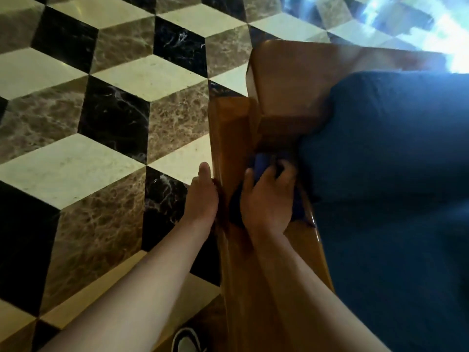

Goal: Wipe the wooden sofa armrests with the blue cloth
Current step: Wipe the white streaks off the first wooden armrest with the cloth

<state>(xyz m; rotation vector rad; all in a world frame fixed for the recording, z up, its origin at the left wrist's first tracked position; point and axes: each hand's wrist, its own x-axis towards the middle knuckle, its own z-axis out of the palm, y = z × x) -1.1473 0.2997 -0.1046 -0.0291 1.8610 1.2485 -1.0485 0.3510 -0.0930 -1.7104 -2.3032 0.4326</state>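
Mid-wipe on a wooden sofa armrest: my right hand presses the bunched blue cloth onto the top of the rail, fingers curled over it, while my left hand lies just beside it, fingers fairly straight against the armrest's outer edge, holding nothing. The cloth sits partway along; glossy wood runs on beyond my fingertips towards the sofa back, and the dark blue cushion lies right of my right hand. I judge this armrest partly done; no other armrest shows.
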